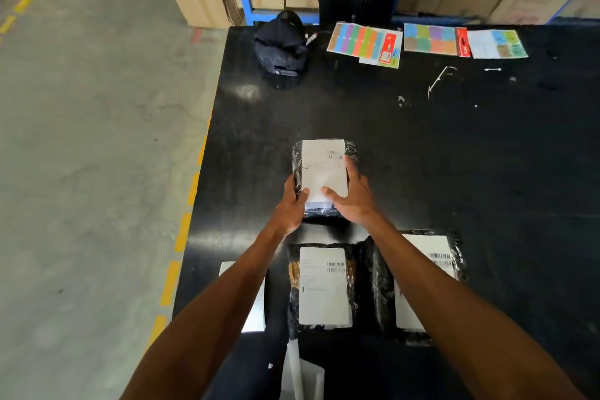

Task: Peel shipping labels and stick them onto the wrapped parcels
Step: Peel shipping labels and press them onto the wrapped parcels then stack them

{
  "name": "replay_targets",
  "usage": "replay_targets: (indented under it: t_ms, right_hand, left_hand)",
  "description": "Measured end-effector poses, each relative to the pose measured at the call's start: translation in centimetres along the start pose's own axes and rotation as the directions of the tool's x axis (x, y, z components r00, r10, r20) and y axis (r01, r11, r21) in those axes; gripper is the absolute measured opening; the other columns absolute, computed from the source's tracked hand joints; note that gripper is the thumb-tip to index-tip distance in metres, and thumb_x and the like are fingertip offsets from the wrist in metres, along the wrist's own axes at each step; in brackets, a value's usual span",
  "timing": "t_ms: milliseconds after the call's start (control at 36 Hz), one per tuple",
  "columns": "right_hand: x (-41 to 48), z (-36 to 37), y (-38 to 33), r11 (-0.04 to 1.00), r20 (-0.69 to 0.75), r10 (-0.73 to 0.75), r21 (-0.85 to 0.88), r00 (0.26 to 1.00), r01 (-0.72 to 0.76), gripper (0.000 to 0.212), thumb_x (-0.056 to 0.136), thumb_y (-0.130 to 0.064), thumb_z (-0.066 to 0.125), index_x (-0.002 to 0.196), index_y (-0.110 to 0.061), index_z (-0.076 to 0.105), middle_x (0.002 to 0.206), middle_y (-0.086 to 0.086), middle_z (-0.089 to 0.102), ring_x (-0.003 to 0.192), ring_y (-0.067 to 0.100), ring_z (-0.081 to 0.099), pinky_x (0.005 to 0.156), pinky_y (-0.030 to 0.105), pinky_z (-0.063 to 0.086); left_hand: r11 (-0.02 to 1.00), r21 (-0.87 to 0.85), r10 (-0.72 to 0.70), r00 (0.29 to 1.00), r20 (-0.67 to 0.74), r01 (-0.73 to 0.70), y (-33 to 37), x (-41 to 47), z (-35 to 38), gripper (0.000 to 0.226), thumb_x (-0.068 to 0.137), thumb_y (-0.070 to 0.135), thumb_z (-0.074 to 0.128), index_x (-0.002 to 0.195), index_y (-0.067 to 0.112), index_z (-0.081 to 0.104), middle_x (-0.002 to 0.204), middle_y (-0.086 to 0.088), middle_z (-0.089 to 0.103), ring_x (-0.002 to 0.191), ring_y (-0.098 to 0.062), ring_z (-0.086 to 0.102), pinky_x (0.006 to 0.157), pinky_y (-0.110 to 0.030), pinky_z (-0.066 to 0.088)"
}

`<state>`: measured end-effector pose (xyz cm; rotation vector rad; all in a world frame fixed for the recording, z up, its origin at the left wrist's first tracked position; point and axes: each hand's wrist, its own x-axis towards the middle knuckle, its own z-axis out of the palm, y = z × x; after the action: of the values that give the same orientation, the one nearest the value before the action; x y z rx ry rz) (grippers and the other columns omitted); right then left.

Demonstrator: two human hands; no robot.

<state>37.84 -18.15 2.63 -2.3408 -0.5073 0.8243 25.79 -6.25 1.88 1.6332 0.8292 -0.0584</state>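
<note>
Two labelled parcels [293, 273] are laid nearest on the table [454, 156]. Beyond, a third parcel [297, 159] is gripped at its left edge by the curled left hand [290, 204], thumb on the label [323, 169]; the right hand [352, 196] is pressed flat along the label's right side. This parcel's long axis is pointed away.

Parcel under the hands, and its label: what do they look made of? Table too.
Parcel: looks wrapped in thin black plastic film, glossy; it crinkles and throws small white glints. Label: matt white paper, likely adhesive-backed, printed with barcodes; it lies flat with no shine. Table: black, smooth and semi-glossy with soft reflections and scuffs; laminate or painted board, cannot tell which.
</note>
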Motion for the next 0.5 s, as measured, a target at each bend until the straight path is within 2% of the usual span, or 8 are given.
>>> replay_targets:
  t_ms: [111,194,306,361,444,500]
  right_hand:
    - [-0.3,0.1,0.0,1.0,0.008,0.01,0.014,1.0,-0.01,0.096,0.092,-0.048,0.068,0.161,-0.037,0.002,0.16,0.011,0.028,0.142,0.034,0.039,0.113,0.044,0.037]
    - [-0.5,0.0,-0.2,0.999,0.025,-0.003,0.037,1.0,0.002,0.098,0.09,-0.049,0.069,0.162,-0.036,0.003,0.161,0.009,0.027,0.144,0.033,0.038,0.114,0.045,0.036]
    - [-0.5,-0.2,-0.1,0.999,0.067,0.015,0.039,0.998,-0.018,0.101,0.087,-0.052,0.07,0.16,-0.04,0.001,0.161,0.007,0.029,0.144,0.033,0.038,0.116,0.053,0.038]
    - [-0.4,-0.5,-0.3,0.999,0.089,0.011,0.031,0.996,-0.014,0.102,0.086,-0.055,0.07,0.159,-0.042,0.001,0.162,0.007,0.03,0.145,0.035,0.037,0.115,0.056,0.037]
    - [-0.9,-0.7,-1.6,0.999,0.091,0.048,-0.022,0.995,-0.046,0.097,0.093,-0.045,0.068,0.161,-0.034,0.0,0.168,0.013,0.01,0.151,0.041,0.023,0.12,0.059,0.026]
    - [-1.7,-0.5,-2.8,0.989,0.001,0.067,-0.129,0.998,-0.067,0.089,0.096,-0.049,0.062,0.162,-0.03,0.005,0.17,0.011,-0.006,0.154,0.044,0.011,0.12,0.067,0.014]
  left_hand:
    - [0.999,-0.035,0.01,0.999,-0.038,-0.012,0.1,-0.4,0.4,0.057,0.108,0.025,0.039,0.158,0.016,0.013,0.159,-0.005,0.032,0.146,-0.022,0.033,0.117,-0.033,0.027]
    - [1.0,-0.028,-0.004,0.998,-0.065,0.002,0.3,-0.6,0.3,0.055,0.108,0.022,0.039,0.157,0.015,0.015,0.159,-0.005,0.033,0.146,-0.022,0.034,0.116,-0.033,0.027]
    - [1.0,-0.015,0.012,0.999,-0.043,-0.013,1.1,-1.2,0.3,0.054,0.108,0.024,0.037,0.157,0.016,0.015,0.159,-0.006,0.034,0.144,-0.025,0.035,0.118,-0.041,0.028]
    - [1.0,0.023,0.011,1.0,-0.008,-0.011,0.7,-0.7,0.0,0.058,0.107,0.031,0.038,0.157,0.018,0.013,0.159,-0.006,0.034,0.143,-0.027,0.037,0.119,-0.045,0.029]
    - [0.996,0.09,-0.01,0.999,0.033,0.007,-2.1,1.7,-0.8,0.078,0.097,0.048,0.044,0.158,0.025,0.002,0.166,-0.007,0.02,0.151,-0.03,0.023,0.121,-0.057,0.025]
    - [0.985,0.16,0.057,0.998,0.026,-0.06,-0.8,-0.4,-1.8,0.08,0.101,0.038,0.048,0.159,0.019,-0.004,0.166,-0.003,0.013,0.152,-0.022,0.015,0.124,-0.053,0.015]
